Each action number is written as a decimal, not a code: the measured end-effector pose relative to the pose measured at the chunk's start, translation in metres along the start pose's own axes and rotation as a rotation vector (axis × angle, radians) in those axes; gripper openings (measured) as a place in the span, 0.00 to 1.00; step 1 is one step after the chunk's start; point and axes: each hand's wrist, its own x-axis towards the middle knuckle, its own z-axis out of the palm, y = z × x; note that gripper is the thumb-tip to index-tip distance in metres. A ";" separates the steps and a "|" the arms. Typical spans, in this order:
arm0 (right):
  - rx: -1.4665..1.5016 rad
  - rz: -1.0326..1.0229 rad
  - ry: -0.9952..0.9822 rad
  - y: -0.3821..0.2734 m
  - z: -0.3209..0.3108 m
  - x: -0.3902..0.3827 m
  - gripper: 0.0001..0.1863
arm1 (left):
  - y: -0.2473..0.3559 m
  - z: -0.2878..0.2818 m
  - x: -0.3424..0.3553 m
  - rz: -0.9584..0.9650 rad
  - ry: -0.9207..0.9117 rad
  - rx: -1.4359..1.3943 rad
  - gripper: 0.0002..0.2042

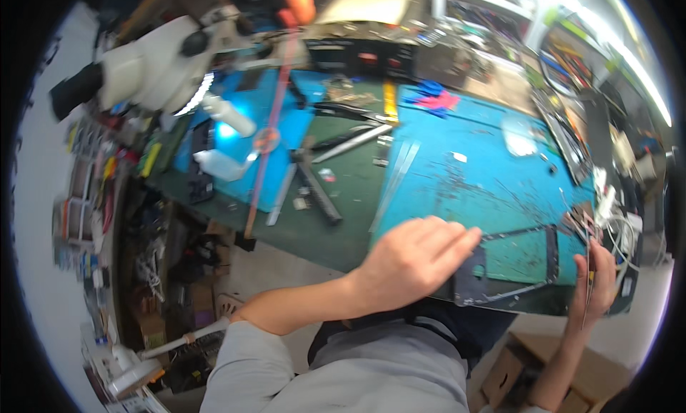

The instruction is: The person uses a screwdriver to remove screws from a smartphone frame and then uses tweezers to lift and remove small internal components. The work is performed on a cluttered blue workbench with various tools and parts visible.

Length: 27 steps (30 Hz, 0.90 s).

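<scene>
My left hand (418, 259) is closed over the left end of a thin dark rectangular frame (551, 252) lying at the front of the blue mat (443, 170). Its fingertips are turned down near a dark panel (468, 277); what they pinch, if anything, is hidden. My right hand (597, 277), beside the frame's right end, has its fingers round slim metal tweezers (587, 291) held upright. Just above that hand is a small clutter of metal tools (577, 220).
A microscope (143, 70) stands at the back left near a translucent bottle (218, 164). Black-and-silver tools (354, 141) lie mid-bench. Blue and pink gloves (436, 98) are at the back. White cables (618, 227) hang at the right. Cardboard boxes (514, 363) sit below the bench.
</scene>
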 end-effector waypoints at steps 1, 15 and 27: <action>-0.076 -0.096 -0.021 0.006 0.001 0.009 0.20 | 0.003 -0.005 -0.003 0.020 0.032 0.021 0.14; 0.074 -0.306 -0.049 -0.106 0.017 0.044 0.23 | -0.054 -0.106 -0.083 -0.422 0.376 0.459 0.17; 0.141 -0.305 -0.350 -0.315 0.176 0.107 0.10 | -0.027 -0.096 -0.139 -0.466 0.453 0.336 0.20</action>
